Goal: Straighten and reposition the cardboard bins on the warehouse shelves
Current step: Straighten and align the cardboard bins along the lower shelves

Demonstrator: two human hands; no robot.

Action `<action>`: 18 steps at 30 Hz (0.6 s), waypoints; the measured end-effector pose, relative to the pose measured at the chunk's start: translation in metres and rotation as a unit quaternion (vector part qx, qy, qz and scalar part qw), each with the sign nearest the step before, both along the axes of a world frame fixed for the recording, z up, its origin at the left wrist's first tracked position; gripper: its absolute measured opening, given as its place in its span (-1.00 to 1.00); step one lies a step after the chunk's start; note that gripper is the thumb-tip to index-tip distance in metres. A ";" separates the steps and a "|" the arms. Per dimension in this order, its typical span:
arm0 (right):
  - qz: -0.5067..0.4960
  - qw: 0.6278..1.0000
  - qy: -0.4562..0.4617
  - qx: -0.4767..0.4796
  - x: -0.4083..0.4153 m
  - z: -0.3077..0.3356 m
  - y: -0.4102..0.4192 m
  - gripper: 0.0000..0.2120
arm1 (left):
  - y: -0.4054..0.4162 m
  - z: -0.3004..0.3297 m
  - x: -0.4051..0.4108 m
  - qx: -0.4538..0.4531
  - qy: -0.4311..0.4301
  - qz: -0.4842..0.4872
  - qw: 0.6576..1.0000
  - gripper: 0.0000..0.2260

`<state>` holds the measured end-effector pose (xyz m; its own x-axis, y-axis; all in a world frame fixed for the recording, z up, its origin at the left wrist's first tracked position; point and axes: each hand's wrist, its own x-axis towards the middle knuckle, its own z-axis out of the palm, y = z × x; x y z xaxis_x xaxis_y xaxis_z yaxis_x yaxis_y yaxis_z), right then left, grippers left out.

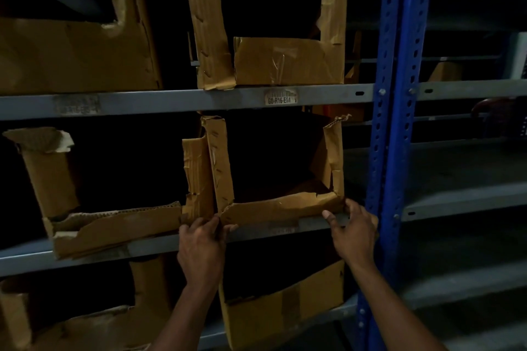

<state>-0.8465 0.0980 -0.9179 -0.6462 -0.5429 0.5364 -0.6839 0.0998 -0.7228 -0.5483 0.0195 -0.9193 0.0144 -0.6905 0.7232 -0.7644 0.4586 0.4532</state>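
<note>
Both hands are on the torn cardboard bin (281, 179) on the middle shelf. As I see it, the left hand (203, 248) has its fingers curled round the bin's lower left front corner, pinching the edge, while the right hand (353, 232) grips the lower right front corner, thumb on the front lip. From largest down: the blue upright (396, 122) of the rack stands just right of this bin, and the grey shelf beam (176, 101) crosses above it. A wide ragged bin (114, 222) sits to the left on the same shelf, touching a loose flap beside mine. Above, an upper bin (288, 61) rests on the beam. Below, a lower bin (285, 313) leans tilted. A small label (281, 97) on the beam reads roughly G0-R16-E04.
</note>
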 end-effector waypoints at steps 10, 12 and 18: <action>0.012 1.000 0.007 0.010 -0.004 -0.017 0.002 -0.43 | -0.011 -0.014 0.004 0.041 0.070 -0.033 0.996 -0.71; 0.029 0.999 -0.008 0.013 -0.001 -0.016 0.008 -0.39 | -0.011 -0.014 0.005 0.047 0.074 -0.041 0.995 -0.62; 0.082 0.993 -0.061 -0.060 0.044 -0.012 0.042 -0.33 | 0.023 -0.019 0.025 0.036 0.161 -0.094 0.982 -0.60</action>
<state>-0.8030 0.1395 -0.9301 -0.6190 -0.5828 0.5265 -0.5896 -0.0982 -0.8017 -0.5229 0.0424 -0.9383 0.1026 -0.7514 0.6518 -0.4813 0.5359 0.6937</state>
